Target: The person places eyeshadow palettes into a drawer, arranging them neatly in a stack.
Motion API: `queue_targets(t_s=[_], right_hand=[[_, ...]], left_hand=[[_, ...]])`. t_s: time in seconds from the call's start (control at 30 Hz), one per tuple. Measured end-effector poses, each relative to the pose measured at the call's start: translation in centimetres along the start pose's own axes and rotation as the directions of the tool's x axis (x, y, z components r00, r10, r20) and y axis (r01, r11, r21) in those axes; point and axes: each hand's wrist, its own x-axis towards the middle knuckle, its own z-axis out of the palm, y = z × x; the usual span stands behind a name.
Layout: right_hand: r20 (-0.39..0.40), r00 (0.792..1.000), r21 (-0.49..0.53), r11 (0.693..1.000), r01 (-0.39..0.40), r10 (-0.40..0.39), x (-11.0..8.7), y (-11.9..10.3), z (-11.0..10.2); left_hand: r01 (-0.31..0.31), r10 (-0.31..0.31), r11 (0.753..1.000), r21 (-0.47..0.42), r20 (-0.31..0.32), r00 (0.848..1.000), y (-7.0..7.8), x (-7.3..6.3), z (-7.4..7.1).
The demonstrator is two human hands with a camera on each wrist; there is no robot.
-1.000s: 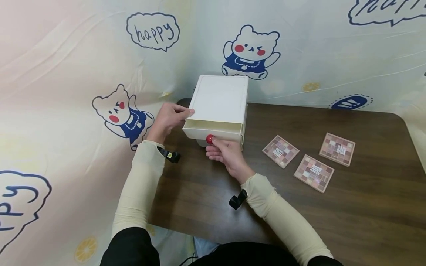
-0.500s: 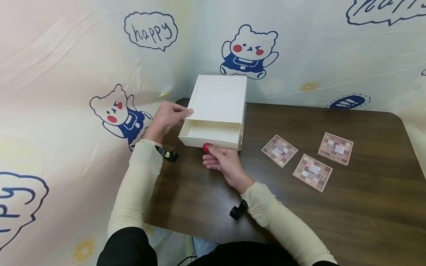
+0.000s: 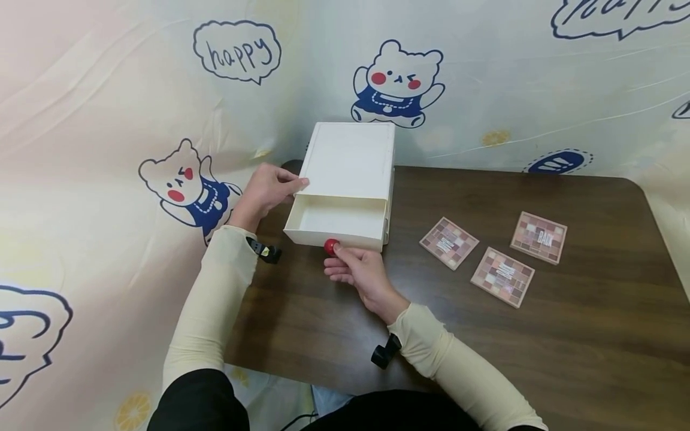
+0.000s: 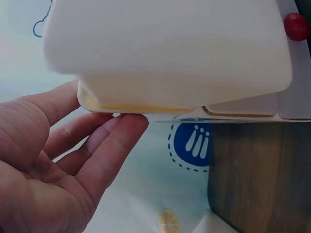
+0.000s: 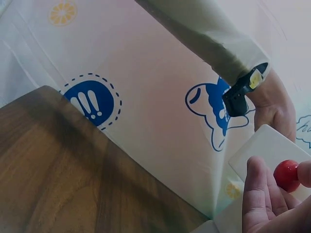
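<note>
Drawer [image 3: 307, 237], red knob [image 3: 330, 246]: your right hand [image 3: 363, 275] pinches it; better pull straight, gently.
White box [image 3: 350, 158]: your left hand [image 3: 268, 190] grips its front corner, good for steadying; drawer is partly out.
Table [image 3: 566, 347]: below the box.

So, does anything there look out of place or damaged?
Nothing looks spilled or damaged. The white drawer stands open, but the right fingers hold its red knob, so that's likely deliberate. The three patterned squares lie unevenly angled.

Smooth plastic drawer [image 3: 308, 237], glossy knob [image 3: 330, 246], wood-grain table [image 3: 458, 335]
</note>
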Motion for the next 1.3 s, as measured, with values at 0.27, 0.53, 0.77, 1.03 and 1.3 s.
queue_targets(t_s=[0.27, 0.53, 0.77, 1.03, 1.3], right_hand=[[0.012, 1.000, -0.002, 1.000, -0.002, 0.002, -0.7, 0.8, 0.0], [0.030, 1.000, 0.005, 1.000, -0.005, 0.005, -1.7, 1.2, -0.1], [0.050, 0.999, 0.040, 0.999, -0.010, 0.008, -2.3, 1.9, 0.1], [0.049, 0.999, 0.073, 0.997, 0.008, -0.012, -2.9, 2.6, 0.2], [0.064, 0.998, 0.084, 0.996, 0.018, -0.024, -3.2, 2.8, 0.3]], left_hand=[[-0.009, 0.009, 1.000, 0.011, -0.001, 1.000, -0.1, 0.0, 0.1], [-0.012, 0.012, 1.000, 0.009, -0.003, 1.000, -0.3, 0.0, 0.2], [-0.018, 0.018, 1.000, -0.004, 0.005, 1.000, -0.4, 0.1, 0.1], [-0.025, 0.025, 1.000, -0.004, 0.010, 1.000, -0.3, 0.2, 0.1], [-0.026, 0.026, 1.000, -0.008, 0.007, 1.000, -0.4, 0.2, -0.2]])
